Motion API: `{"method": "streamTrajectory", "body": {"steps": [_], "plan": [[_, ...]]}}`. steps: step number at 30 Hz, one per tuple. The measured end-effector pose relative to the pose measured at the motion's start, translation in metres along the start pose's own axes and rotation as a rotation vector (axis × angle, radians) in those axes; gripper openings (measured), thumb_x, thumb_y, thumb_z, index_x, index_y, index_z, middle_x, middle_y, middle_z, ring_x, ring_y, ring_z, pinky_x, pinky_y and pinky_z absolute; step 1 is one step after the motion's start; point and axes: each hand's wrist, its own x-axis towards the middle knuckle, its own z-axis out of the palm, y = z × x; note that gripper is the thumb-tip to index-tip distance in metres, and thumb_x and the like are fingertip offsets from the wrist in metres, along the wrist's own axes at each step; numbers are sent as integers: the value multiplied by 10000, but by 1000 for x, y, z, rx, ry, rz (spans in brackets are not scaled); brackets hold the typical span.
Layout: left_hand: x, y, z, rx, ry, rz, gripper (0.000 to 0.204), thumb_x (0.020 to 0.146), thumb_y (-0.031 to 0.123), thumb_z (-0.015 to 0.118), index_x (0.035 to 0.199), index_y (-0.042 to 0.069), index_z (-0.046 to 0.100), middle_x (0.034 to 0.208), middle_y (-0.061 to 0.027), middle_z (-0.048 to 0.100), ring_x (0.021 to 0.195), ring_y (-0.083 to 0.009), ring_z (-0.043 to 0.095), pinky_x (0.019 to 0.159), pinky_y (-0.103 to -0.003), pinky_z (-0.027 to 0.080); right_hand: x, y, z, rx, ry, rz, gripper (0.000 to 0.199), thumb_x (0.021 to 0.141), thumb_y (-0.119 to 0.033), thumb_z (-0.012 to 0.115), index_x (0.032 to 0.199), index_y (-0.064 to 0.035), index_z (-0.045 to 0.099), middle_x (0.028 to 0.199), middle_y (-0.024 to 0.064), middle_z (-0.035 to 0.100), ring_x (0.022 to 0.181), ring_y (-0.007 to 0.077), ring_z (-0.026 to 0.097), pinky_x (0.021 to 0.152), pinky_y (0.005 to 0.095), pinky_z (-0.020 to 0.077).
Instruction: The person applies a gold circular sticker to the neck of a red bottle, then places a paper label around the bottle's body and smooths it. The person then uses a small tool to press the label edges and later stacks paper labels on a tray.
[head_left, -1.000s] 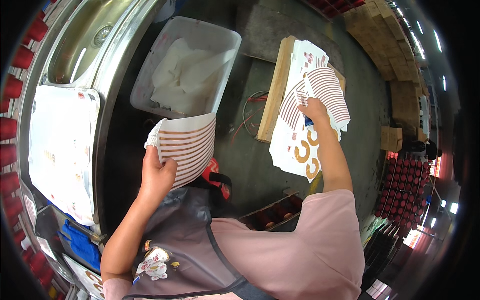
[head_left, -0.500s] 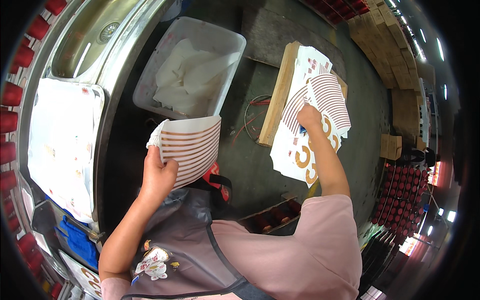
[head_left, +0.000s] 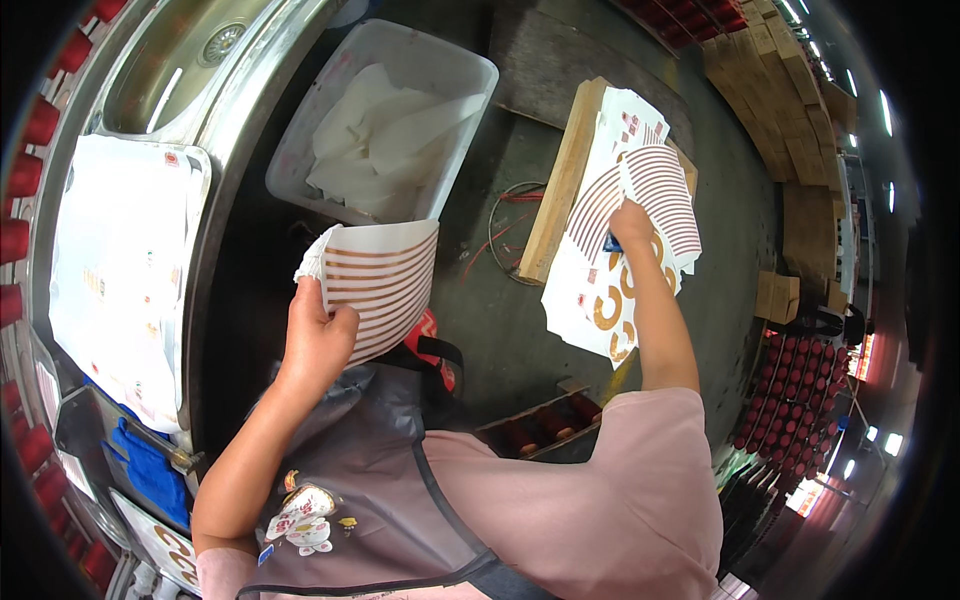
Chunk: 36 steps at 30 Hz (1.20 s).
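My left hand (head_left: 322,328) is closed on a curved white sheet with brown stripes (head_left: 385,285), held up in front of the apron. White crumpled material (head_left: 314,255) shows at its fingertips, wrapped over the sheet's left edge; I cannot tell if it is cloth or paper. Out to the right, my right hand (head_left: 631,226) is closed over a stack of printed white sheets (head_left: 575,312). Striped sheets (head_left: 662,195) lie on top of that stack, fanned around the hand. A small blue thing (head_left: 612,243) shows just below the fingers, which hide what they grip.
A translucent plastic bin (head_left: 478,120) holding whitish sheets stands ahead. At left are a metal sink (head_left: 170,70) and a pile of white sheets (head_left: 125,280). A wooden plank (head_left: 565,180) edges the right stack. Blue cloth (head_left: 152,470) hangs lower left; cardboard boxes (head_left: 775,110) stand far right.
The view has shifted slightly. The striped sheet in my left hand hangs a little differently at its right edge. My right hand has moved slightly up and right over the stack.
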Motion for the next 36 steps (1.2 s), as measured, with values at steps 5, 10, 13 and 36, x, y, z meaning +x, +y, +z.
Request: {"method": "streamTrajectory", "body": {"steps": [5,10,13,36], "plan": [[2,0,4,45,7,19,600,797,-110,431,1396,-86,408,1301,-200,587,1245,-244,565,1064,-337,419,24,62,-8,309,154,-25,338,845,-196,514,1021,43,674,1084,311,659,1043,487,617,929,518,481],[4,1,8,17,-16,-12,577,803,-115,440,1380,-88,419,1267,-200,610,1199,-239,598,1028,-333,454,30,90,3,714,160,-52,319,825,-158,532,1008,67,665,919,279,684,890,431,657,821,448,490],[3,1,7,27,-16,-33,568,806,-118,445,1374,-88,422,1246,-194,623,1174,-237,614,1011,-332,470,23,83,8,809,170,-12,311,824,-155,540,1003,66,664,893,257,693,834,389,664,784,429,491],[8,32,30,55,-55,-90,563,800,-132,447,1360,-83,427,1286,-189,587,1227,-236,572,1047,-341,440,-75,-49,-27,338,209,-86,279,855,-239,585,989,-15,681,869,256,692,860,398,686,747,475,537]]}}
